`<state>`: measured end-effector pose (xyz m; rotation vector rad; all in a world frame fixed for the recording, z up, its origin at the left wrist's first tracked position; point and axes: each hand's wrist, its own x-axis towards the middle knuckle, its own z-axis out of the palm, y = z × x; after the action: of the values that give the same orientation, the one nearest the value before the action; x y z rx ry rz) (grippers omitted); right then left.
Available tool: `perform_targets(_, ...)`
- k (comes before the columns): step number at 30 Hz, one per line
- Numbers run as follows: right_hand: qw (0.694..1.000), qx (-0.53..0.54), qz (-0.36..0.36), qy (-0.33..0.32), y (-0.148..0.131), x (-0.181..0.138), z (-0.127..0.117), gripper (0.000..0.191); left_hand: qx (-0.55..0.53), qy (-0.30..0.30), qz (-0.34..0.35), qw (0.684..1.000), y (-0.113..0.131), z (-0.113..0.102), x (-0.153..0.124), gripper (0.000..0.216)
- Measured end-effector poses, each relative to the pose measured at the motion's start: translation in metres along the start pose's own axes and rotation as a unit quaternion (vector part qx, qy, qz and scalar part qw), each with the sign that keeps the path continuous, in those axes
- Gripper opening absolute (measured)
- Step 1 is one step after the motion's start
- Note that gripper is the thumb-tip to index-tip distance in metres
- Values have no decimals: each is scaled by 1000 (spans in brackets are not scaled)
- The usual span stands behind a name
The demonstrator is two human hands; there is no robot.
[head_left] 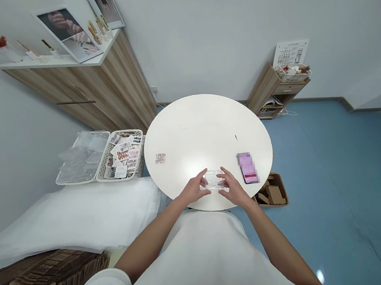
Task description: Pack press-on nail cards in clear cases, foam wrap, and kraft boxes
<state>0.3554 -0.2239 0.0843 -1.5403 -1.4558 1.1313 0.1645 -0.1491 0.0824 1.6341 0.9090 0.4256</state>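
Between my two hands is a small clear plastic box [214,179], held just over the near part of the round white table [204,118]. My left hand [197,188] grips its left side, thumb toward me and fingers on the far edge. On the right side my right hand [231,187] grips it the same way. Whether the box has anything inside is too faint to tell. A small card of press-on nails [160,158] lies on the table to the left. To the right rests a phone [247,168] with a pinkish screen, partly blurred.
Left of the table stand a white basket [120,156] full of nail cards and a bin [83,158] of clear plastic packaging. White sheets [75,213] lie nearer me. A carton [275,190] of small boxes sits on the floor at right. A wooden cabinet [79,90] stands behind.
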Motion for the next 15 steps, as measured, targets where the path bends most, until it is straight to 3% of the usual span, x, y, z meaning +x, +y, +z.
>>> perform_targets(15, 997, -29, 24, 62, -6, -6, 30, 49, 21, 10, 35, 999, -16, -16, -14, 75)
